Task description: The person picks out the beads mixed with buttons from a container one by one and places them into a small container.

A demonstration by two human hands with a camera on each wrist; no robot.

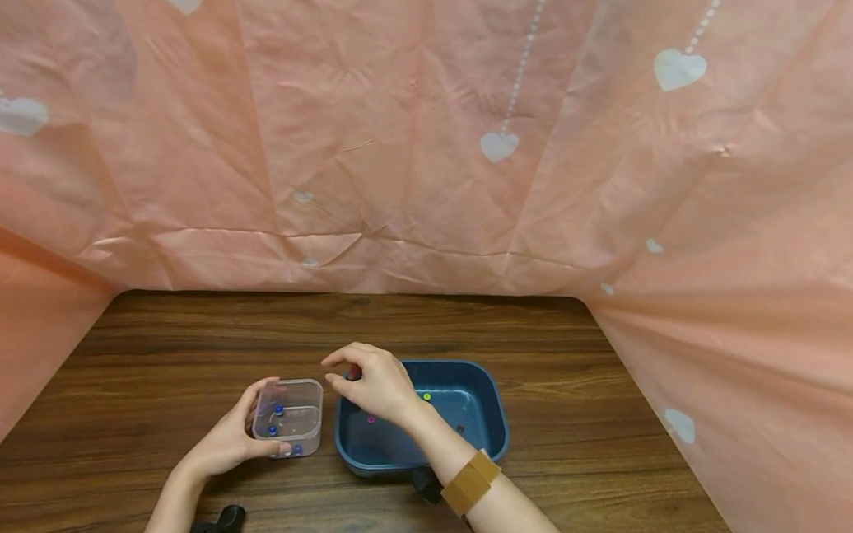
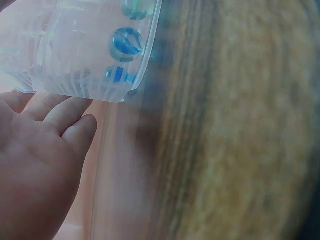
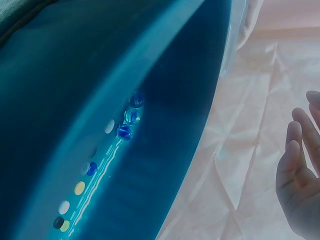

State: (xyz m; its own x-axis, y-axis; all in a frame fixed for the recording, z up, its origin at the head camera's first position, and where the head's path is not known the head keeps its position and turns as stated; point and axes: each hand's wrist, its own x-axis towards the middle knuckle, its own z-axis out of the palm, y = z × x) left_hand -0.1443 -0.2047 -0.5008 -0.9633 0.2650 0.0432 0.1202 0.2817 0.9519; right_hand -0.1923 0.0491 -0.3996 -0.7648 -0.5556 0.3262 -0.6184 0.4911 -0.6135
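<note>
My left hand (image 1: 224,442) grips a clear plastic box (image 1: 304,417) on the table, thumb along its near side and fingers at its far left. Several blue marbles (image 1: 278,411) lie in it; one glass marble (image 2: 126,45) with a blue swirl shows through its wall in the left wrist view. My right hand (image 1: 381,385) hovers over the left part of a blue tub (image 1: 496,412), fingers loosely bent toward the box, thumb apart, nothing visible between them. In the right wrist view the tub holds blue marbles (image 3: 125,132) and small round pieces, among them a yellow one (image 3: 79,188).
The tub stands just right of the box on a wood-grain table (image 1: 577,450). A pink curtain (image 1: 406,133) with white hearts surrounds the table's back and sides. Black wrist devices sit under both forearms, one (image 1: 218,526) beside the left wrist.
</note>
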